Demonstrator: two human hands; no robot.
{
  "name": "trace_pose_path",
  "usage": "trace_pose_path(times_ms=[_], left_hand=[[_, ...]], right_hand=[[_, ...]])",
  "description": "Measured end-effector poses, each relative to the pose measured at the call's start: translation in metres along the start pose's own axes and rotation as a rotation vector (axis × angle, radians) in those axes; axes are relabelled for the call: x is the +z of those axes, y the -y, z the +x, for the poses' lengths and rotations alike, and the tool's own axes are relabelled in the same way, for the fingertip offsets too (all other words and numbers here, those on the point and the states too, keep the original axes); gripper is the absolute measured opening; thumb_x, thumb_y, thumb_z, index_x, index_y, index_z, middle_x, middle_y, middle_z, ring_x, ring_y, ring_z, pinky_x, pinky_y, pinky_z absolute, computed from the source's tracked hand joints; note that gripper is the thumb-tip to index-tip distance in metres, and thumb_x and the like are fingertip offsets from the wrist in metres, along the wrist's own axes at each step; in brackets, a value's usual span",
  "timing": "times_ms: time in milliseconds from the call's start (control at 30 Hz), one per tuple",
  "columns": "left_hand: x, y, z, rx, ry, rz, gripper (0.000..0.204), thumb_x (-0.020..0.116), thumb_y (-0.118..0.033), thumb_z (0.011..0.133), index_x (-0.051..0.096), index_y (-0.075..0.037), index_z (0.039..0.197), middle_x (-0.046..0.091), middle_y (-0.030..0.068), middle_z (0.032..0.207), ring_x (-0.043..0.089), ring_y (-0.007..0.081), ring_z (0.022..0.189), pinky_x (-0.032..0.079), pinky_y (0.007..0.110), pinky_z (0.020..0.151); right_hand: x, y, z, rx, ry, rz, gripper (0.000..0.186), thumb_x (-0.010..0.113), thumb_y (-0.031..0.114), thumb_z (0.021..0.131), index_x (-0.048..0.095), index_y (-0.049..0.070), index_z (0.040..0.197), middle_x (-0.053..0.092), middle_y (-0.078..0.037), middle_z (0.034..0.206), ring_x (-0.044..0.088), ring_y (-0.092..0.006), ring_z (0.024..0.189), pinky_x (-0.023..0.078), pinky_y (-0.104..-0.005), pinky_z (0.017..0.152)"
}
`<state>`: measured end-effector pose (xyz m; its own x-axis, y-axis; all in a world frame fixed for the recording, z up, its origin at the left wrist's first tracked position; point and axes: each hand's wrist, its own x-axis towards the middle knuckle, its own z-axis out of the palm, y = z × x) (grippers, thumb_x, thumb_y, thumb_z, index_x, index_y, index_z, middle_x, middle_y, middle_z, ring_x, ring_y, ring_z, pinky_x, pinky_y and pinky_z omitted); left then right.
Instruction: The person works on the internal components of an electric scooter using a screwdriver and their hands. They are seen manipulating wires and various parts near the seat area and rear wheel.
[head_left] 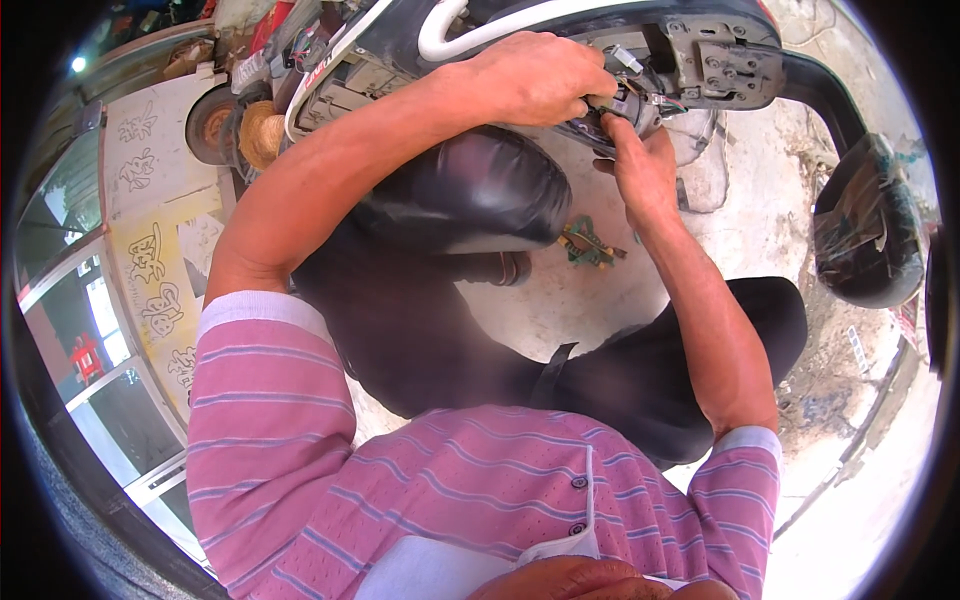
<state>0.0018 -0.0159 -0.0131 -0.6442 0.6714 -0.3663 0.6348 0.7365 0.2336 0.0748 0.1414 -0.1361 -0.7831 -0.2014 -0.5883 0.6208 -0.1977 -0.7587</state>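
Observation:
A motor scooter's rear part, with a white tube rail [440, 32] and a bolted metal bracket [722, 62], lies at the top. My left hand [535, 82] reaches into it below the rail, its thumb and fingers closed on a small spot beside the wiring. What they grip is hidden. From the other side comes my right hand [645, 165], its fingers bent around the edge of a dark part [590, 128] close to the left fingertips. Its hold is partly hidden. Beside both hands are a whitish connector [628, 60] and several thin wires [668, 102].
A black curved bar [825, 90] leads to a black rounded piece [868, 225] wrapped in clear film at the right. Green and yellow items [592, 243] lie on the concrete floor. A shiny black rounded surface [470, 190] is below my left forearm. A wheel [210, 125] stands far left.

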Motion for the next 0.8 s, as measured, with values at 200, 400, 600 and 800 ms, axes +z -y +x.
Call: trace_pose_path(times_ms=[200, 400, 600, 800], left_hand=[[0.001, -0.003, 0.010, -0.058, 0.129, 0.074, 0.022, 0.065, -0.017, 0.086, 0.072, -0.008, 0.105, 0.071, 0.0143, 0.104, 0.069, 0.0381, 0.101, 0.055, 0.051, 0.085], [0.004, -0.009, 0.016, -0.077, 0.168, 0.119, 0.019, 0.063, -0.018, 0.085, 0.072, -0.006, 0.097, 0.073, 0.0183, 0.092, 0.070, 0.0411, 0.091, 0.055, 0.053, 0.080], [0.005, -0.009, 0.014, -0.095, 0.154, 0.082, 0.019, 0.061, -0.017, 0.085, 0.071, -0.004, 0.095, 0.071, 0.0218, 0.089, 0.069, 0.0429, 0.089, 0.054, 0.053, 0.079], [0.001, -0.019, 0.020, -0.257, 0.197, -0.005, 0.021, 0.062, -0.018, 0.086, 0.072, -0.003, 0.097, 0.071, 0.0240, 0.091, 0.069, 0.0444, 0.090, 0.055, 0.053, 0.081]], right_hand=[[0.001, 0.001, -0.003, -0.022, 0.012, 0.093, 0.041, 0.069, 0.027, 0.095, 0.059, -0.005, 0.119, 0.068, -0.010, 0.109, 0.067, -0.0155, 0.095, 0.060, -0.0322, 0.073], [0.001, 0.014, -0.011, 0.011, 0.046, 0.166, 0.039, 0.068, 0.024, 0.095, 0.057, -0.005, 0.117, 0.066, -0.011, 0.111, 0.067, -0.0174, 0.098, 0.061, -0.0329, 0.079], [-0.014, -0.005, -0.006, 0.045, 0.153, 0.440, 0.038, 0.067, 0.017, 0.093, 0.054, -0.004, 0.122, 0.064, -0.013, 0.117, 0.067, -0.0219, 0.105, 0.060, -0.0367, 0.094], [-0.026, -0.010, 0.001, -0.084, 0.343, 0.255, 0.047, 0.067, 0.011, 0.093, 0.050, -0.005, 0.134, 0.065, -0.011, 0.125, 0.066, -0.0214, 0.115, 0.058, -0.0373, 0.101]])
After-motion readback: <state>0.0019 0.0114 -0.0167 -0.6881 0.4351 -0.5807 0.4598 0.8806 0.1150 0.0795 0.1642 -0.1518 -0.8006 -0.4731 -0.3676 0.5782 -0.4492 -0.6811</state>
